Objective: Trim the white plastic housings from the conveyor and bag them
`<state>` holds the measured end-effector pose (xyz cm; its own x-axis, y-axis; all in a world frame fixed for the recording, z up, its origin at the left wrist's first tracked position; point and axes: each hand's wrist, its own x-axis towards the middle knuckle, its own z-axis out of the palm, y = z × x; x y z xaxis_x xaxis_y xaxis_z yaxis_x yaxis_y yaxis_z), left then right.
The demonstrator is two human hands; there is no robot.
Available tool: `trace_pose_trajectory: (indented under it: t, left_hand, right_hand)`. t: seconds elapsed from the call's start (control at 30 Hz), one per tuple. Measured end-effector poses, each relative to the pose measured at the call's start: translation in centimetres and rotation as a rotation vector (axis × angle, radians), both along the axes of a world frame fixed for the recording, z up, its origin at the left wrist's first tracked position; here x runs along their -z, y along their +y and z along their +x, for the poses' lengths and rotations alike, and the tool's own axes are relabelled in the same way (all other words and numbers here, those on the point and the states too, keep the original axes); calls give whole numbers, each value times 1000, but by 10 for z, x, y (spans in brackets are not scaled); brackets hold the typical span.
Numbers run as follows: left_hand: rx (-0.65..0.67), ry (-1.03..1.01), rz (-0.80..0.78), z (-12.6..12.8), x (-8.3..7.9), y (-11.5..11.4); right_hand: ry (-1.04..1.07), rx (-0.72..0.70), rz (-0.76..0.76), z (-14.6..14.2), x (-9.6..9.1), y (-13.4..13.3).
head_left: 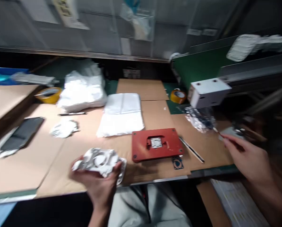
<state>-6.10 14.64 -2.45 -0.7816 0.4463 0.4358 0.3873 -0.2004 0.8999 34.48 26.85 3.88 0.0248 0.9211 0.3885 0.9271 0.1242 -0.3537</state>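
Note:
My left hand [95, 186] is closed around a whitish cast part [99, 160] with a round opening, held above the front edge of the table. Another pale edge shows behind my thumb; I cannot tell whether it belongs to the same part. On the right, my right hand [251, 157] pinches a thin stick [217, 131] with a pale tip, close to a crumpled clear plastic bag [198, 119]. Between the hands lies a red block [141, 146] with a small square silvery piece [156, 142] in its recess. Beside it are a dark-tipped stick [191, 149] and a small dark square plate [177, 163].
White cloths [123, 113] and a white bagged bundle [81, 90] lie toward the back. A white box [209, 91] and a yellow tape roll [178, 96] stand back right. At left are a dark phone-like slab [22, 134], a crumpled white piece [64, 128] and a pen [72, 113].

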Motion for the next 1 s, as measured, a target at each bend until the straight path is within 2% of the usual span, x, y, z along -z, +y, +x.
trace_pose_trajectory:
  t: [0.1, 0.2, 0.27, 0.33, 0.43, 0.6, 0.87, 1.0]
  left_hand:
    - [-13, 57, -23, 8, -3, 0]
    - [-17, 109, -52, 12, -2, -3]
    - [-18, 132, -54, 14, -1, -6]
    - [-14, 116, -49, 16, 0, -8]
    - [10, 86, -40, 16, 3, -8]
    - [-31, 148, -42, 16, 4, -7]
    - [-15, 114, -57, 19, 1, -8]
    - [-37, 165, -50, 17, 1, -7]
  right_hand:
    - [170, -371, -64, -82, -7, -34]
    - [259, -733, -32, -156, -18, -52]
    - [233, -889, 6, -192, -23, -53]
    - [168, -968, 34, -216, -25, -51]
    - [97, -1018, 80, -233, -25, -48]
    - [5, -1061, 167, -239, -28, -50]
    - [-54, -1130, 7, -237, -39, -48]
    - [-40, -1101, 56, -238, -38, -47]
